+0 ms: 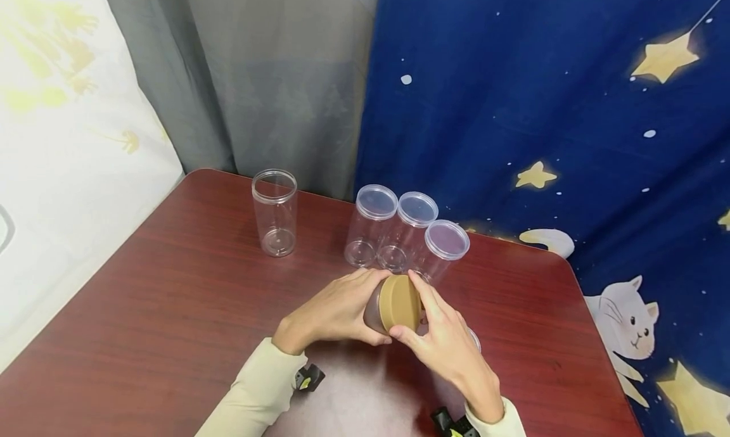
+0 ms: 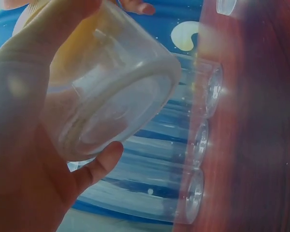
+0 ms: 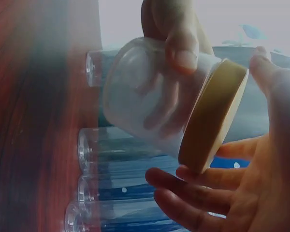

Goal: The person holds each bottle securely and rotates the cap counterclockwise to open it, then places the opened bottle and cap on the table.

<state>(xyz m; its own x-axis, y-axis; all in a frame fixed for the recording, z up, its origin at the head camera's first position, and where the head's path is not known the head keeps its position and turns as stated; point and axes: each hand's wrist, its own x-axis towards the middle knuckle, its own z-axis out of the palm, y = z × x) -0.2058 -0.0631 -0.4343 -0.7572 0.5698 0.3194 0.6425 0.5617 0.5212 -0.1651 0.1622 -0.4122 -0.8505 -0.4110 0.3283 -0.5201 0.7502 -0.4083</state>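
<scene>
Jar [image 3: 135,96] between both grips, tipped on its side above the desk [image 1: 142,335], lid end toward the right grip. Left grip [image 1: 336,307] wrapped about the jar's wall, thumb and fingers bent round it. Right grip [image 1: 441,335] pinching the rim of the tan lid [image 1: 402,304], thumb on one edge, fingers opposite.

Handling, as judged: light, since fingers show through the wall and no contents can be seen. Wall probably stiff plastic, though glass can't be ruled out; smooth, likely slippery if wet. Lid looks rigid. Best hold: one grip round the mid-wall, the other across the lid's rim; squeezing hard seems needless.

Beyond the grips, three tall tubs [image 1: 418,209] with lids, side by side; a fourth tub [image 1: 275,215], top apparently open, farther off to the left grip's outer side.

Labels: no brand or writing readable on jar, lid or tubs.
</scene>
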